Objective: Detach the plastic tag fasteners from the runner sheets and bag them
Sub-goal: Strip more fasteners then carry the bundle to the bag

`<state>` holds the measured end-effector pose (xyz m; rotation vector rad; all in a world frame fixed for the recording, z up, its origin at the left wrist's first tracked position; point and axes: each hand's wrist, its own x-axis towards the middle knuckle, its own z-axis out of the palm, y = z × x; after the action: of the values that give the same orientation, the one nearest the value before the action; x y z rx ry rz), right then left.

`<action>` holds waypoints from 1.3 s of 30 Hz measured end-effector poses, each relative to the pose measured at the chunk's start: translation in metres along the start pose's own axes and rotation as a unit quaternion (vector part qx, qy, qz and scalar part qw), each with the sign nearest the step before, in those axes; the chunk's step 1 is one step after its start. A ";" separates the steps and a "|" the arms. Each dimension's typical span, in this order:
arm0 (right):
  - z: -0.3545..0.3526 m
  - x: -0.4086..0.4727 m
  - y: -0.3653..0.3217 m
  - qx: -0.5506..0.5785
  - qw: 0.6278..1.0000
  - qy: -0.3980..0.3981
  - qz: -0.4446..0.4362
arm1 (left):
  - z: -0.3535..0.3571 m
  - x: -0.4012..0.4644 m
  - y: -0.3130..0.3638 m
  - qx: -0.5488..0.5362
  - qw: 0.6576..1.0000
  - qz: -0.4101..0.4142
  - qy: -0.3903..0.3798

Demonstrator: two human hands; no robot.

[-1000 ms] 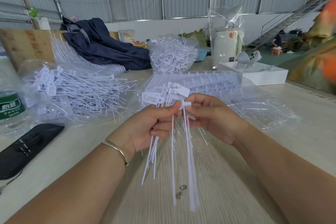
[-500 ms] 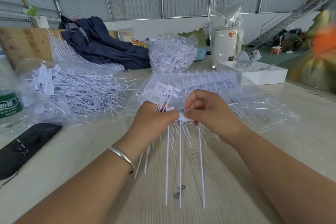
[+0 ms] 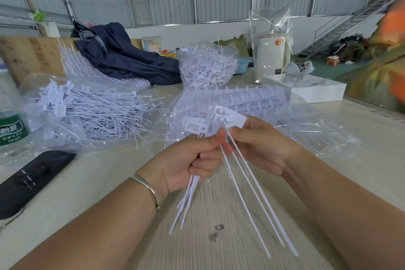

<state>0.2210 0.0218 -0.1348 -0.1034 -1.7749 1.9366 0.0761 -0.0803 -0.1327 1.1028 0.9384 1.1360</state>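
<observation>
My left hand (image 3: 192, 160) grips a bundle of white tag fasteners (image 3: 192, 125), their flat heads sticking up above my fist and their thin tails hanging below it. My right hand (image 3: 260, 147) pinches a few more fasteners (image 3: 247, 193) just under their heads, with long tails slanting down to the right. Behind both hands lies a stack of runner sheets (image 3: 252, 98) on clear plastic. A clear bag of loose fasteners (image 3: 87, 109) lies at the left, and another filled bag (image 3: 206, 68) stands further back.
A green-labelled bottle (image 3: 11, 125) and a black case (image 3: 30, 180) sit at the left edge. A dark blue garment (image 3: 122, 57), a white box (image 3: 315, 90) and a white cylinder in clear wrap (image 3: 271, 55) stand at the back. Two small scraps (image 3: 215, 232) lie on the wooden table (image 3: 219, 252).
My hands have drawn slightly apart. The right hand now holds a few separated fasteners, tails swung to the right, while the left hand's bundle has come upright again.
</observation>
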 end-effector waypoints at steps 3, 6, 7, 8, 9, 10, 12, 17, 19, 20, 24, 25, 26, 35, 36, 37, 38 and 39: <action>0.000 0.000 -0.001 0.005 1.000 0.005 0.007 | 0.002 0.001 0.000 0.025 1.000 0.010 -0.013; 0.000 -0.001 -0.002 0.001 1.000 0.007 0.020 | 0.001 0.001 0.001 0.048 0.999 0.019 0.000; 0.001 0.000 -0.003 0.001 1.000 0.017 0.021 | 0.000 0.001 0.001 0.045 0.999 0.020 0.019; 0.001 0.001 -0.003 -0.003 0.999 0.037 0.018 | -0.001 0.002 0.002 0.034 0.998 0.022 0.043; 0.001 0.002 -0.003 -0.014 0.997 0.071 0.010 | -0.002 0.002 0.002 0.017 0.997 0.025 0.070; 0.000 0.003 -0.004 -0.035 0.992 0.119 -0.003 | -0.004 0.003 0.003 0.001 0.994 0.030 0.104; -0.002 0.004 -0.004 -0.104 0.967 0.231 -0.031 | -0.008 0.005 0.002 0.017 0.979 0.044 0.200; 0.002 0.006 0.005 -0.360 0.892 0.269 -0.054 | -0.013 0.011 -0.007 0.093 0.935 0.049 0.340; 0.003 0.006 0.007 -0.396 0.880 0.257 -0.051 | -0.014 0.012 -0.007 0.092 0.933 0.045 0.345; 0.002 0.006 0.007 -0.407 0.876 0.256 -0.048 | -0.015 0.012 -0.006 0.095 0.933 0.040 0.344; -0.001 0.003 0.003 -0.392 0.889 0.235 -0.023 | -0.015 0.011 -0.008 0.116 0.932 0.008 0.344; -0.001 0.002 0.002 -0.359 0.906 0.222 -0.015 | -0.015 0.011 -0.008 0.113 0.936 -0.001 0.332; 0.000 0.001 0.001 -0.325 0.923 0.208 -0.006 | -0.014 0.011 -0.008 0.103 0.943 -0.008 0.316; -0.007 0.000 -0.008 -0.205 0.963 0.157 0.072 | -0.015 0.009 -0.003 0.089 0.963 -0.025 0.252; -0.009 0.000 -0.009 -0.204 0.964 0.152 0.075 | -0.015 0.008 -0.001 0.095 0.965 -0.024 0.245; -0.010 0.000 -0.010 -0.203 0.965 0.146 0.077 | -0.015 0.008 0.000 0.101 0.966 -0.023 0.237; -0.011 0.000 -0.011 -0.201 0.966 0.140 0.078 | -0.015 0.006 0.001 0.110 0.967 -0.021 0.229; -0.012 0.000 -0.012 -0.198 0.968 0.134 0.079 | -0.016 0.006 0.002 0.119 0.968 -0.021 0.220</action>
<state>0.2291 0.0329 -0.1252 -0.6302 -1.9844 1.5505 0.0615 -0.0719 -0.1339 1.0310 1.4692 1.2847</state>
